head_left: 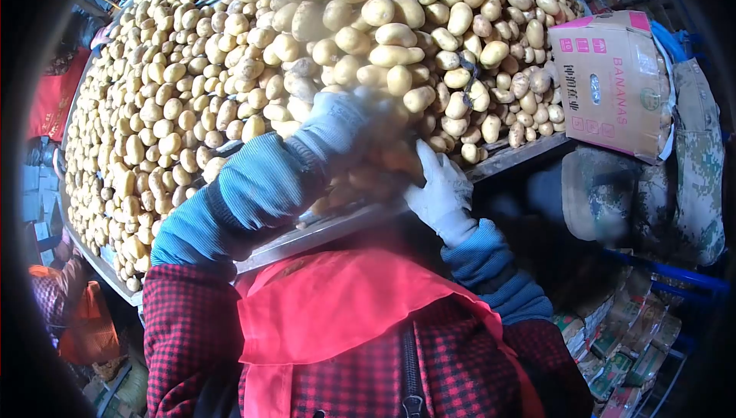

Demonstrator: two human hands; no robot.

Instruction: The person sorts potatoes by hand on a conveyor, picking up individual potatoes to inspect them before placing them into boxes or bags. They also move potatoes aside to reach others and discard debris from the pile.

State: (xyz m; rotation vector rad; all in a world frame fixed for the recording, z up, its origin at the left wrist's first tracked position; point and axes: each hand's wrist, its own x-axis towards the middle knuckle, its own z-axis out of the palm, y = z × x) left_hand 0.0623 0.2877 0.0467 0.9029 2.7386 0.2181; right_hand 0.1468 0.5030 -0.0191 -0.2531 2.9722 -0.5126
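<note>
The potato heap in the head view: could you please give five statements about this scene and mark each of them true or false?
1. The left hand and the right hand both wear pale gloves. True.
2. The banana carton is at the left end of the potatoes. False: it is at their right side.
3. A blue sleeve shows next to each glove. True.
4. The person's apron is green. False: it is red.
5. All the potatoes are inside the carton. False: they lie heaped in the open.
</note>
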